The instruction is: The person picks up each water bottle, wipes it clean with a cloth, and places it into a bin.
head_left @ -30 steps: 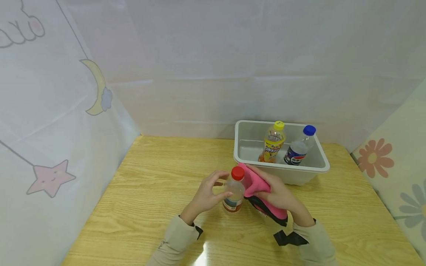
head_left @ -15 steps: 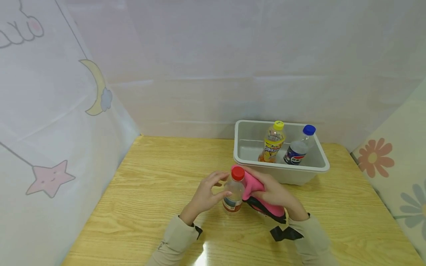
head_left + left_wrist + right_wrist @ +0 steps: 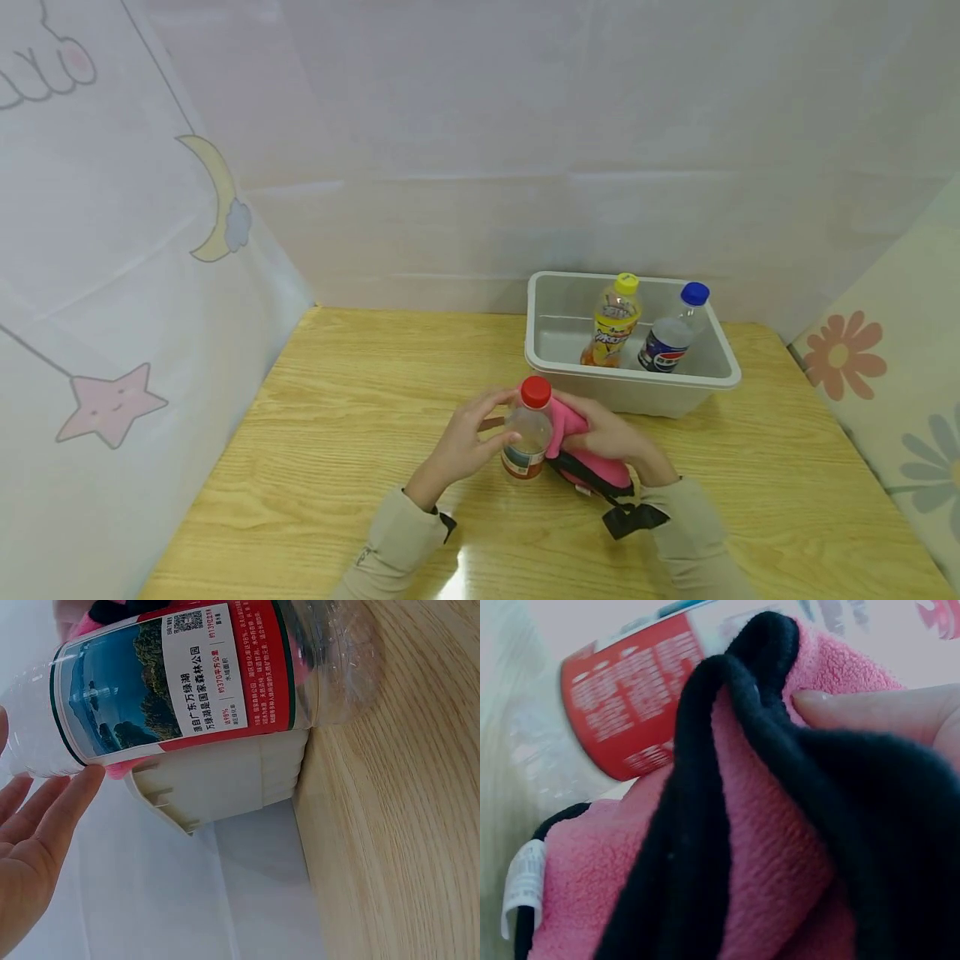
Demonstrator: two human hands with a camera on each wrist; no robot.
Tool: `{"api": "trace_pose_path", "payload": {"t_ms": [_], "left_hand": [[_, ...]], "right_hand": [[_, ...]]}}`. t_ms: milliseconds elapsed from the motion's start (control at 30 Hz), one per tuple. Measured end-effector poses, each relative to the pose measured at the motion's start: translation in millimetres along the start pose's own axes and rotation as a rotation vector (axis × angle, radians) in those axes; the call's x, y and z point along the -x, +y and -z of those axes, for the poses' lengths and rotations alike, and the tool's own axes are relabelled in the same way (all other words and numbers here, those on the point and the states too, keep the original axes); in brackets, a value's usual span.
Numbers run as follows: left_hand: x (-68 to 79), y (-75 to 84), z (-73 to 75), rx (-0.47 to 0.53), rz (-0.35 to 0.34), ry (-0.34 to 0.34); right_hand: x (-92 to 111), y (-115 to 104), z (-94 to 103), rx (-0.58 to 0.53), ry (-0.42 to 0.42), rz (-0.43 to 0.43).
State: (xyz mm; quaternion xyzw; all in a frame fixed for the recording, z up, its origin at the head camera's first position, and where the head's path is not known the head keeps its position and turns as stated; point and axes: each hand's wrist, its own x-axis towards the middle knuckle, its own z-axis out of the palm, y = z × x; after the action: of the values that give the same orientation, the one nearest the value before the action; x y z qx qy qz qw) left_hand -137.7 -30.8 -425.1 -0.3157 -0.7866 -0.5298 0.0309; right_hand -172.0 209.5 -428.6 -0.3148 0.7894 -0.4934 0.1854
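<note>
A clear plastic bottle (image 3: 524,461) with a red cap stands upright on the wooden table. Its label with a lake picture and a red band fills the upper part of the left wrist view. My left hand (image 3: 461,443) holds it from the left, thumb in front and fingers curved behind near the shoulder. On the other side, my right hand (image 3: 617,435) grips a bunched pink towel (image 3: 567,419) with black edging and presses it to the bottle. In the right wrist view, towel folds (image 3: 780,840) overlap the red label, and a white tag hangs from the edging.
Behind the hands, a light grey plastic bin (image 3: 630,382) sits at the back right of the table (image 3: 360,392). Inside it are a yellow-capped bottle (image 3: 615,329) and a blue-capped bottle (image 3: 667,342). A pale printed backdrop (image 3: 420,167) encloses the table.
My right hand and the pink towel have shifted left and in around the bottle's far side. The left hand and the bottle have stayed almost in place.
</note>
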Motion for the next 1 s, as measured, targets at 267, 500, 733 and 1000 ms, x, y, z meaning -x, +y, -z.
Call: {"api": "trace_pose_path", "payload": {"t_ms": [267,500,733,1000], "left_hand": [[0.1,0.1,-2.3,0.011,-0.001,-0.009],[0.2,0.8,-3.5,0.019,-0.014,-0.013],[2.0,0.0,-2.8,0.044,0.02,-0.022],[1.6,1.0,-2.8,0.05,0.033,-0.02]], "right_hand": [[1,18,-7.8,0.011,-0.014,-0.032],[22,15,0.3,0.096,0.051,-0.022],[54,10,9.5,0.2,0.078,-0.058],[82,5,13.6,0.412,0.153,-0.072]]}}
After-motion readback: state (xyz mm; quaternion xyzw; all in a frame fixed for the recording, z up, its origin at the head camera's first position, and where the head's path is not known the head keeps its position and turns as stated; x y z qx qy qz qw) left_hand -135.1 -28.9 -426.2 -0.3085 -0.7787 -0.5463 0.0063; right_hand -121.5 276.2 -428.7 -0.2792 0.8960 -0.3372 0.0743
